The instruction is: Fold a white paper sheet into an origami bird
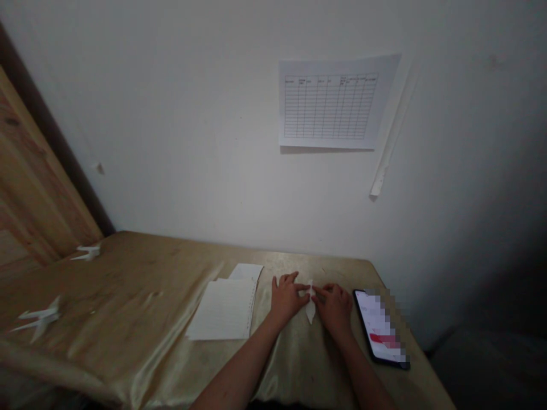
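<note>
A narrow strip of folded white paper point(311, 313), pointed at its lower end, lies upright in the view on the cloth-covered table. From its left side my left hand point(285, 299) grips it with thumb and forefinger, the other fingers spread apart. My right hand point(334, 310) pinches the opposite edge, its remaining fingers curled. The fingertips hide part of the paper's upper half. To the left of my left hand rests a stack of lined paper sheets point(224, 310) with torn edges on one side.
A lit phone point(374, 327) lies right of my right hand. Two folded paper figures, one nearer point(40, 319) and one farther point(88, 251), stand at the table's left. A printed table sheet point(329, 105) hangs on the wall. The shiny tablecloth point(128, 307) has creases.
</note>
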Demonstrator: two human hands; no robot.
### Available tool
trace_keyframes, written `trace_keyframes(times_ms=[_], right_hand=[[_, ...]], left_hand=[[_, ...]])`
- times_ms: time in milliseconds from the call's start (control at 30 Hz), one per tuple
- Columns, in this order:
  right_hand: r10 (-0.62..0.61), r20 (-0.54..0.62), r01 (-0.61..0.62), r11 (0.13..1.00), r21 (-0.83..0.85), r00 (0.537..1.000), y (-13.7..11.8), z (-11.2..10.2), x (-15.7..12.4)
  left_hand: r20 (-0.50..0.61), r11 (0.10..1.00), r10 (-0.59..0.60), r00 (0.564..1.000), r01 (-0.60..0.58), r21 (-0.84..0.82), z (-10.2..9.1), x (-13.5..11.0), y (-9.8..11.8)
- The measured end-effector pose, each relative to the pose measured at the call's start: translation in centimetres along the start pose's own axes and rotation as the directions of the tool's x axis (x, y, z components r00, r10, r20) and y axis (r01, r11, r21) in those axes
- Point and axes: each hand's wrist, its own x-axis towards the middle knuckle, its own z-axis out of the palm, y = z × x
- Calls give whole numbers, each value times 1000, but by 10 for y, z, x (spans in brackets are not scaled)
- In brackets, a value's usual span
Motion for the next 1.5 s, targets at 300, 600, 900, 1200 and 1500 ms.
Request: trace_keyframes(times_ms=[300, 600, 900, 1200, 1500], right_hand=[[3, 76, 2, 998, -60, 997, -4, -1, 1], [-4, 116, 15, 995, -97, 993, -9, 2, 1], [-43, 70, 52, 991, -125, 997, -9, 4, -6], [-13, 6, 13, 998, -58, 1000, -2, 6, -3], [-14, -36, 14, 1000, -19, 999, 2, 5, 0]], left_hand=[[-24, 1000, 28, 999, -27, 15, 9, 1, -5], [-15, 999, 35, 999, -35, 32, 11, 0, -6], [-2, 999, 47, 999, -47, 28, 9, 1, -9], [81, 996, 87, 993, -87, -1, -7, -2, -5], [65, 996, 78, 995, -76, -45, -2, 2, -10]])
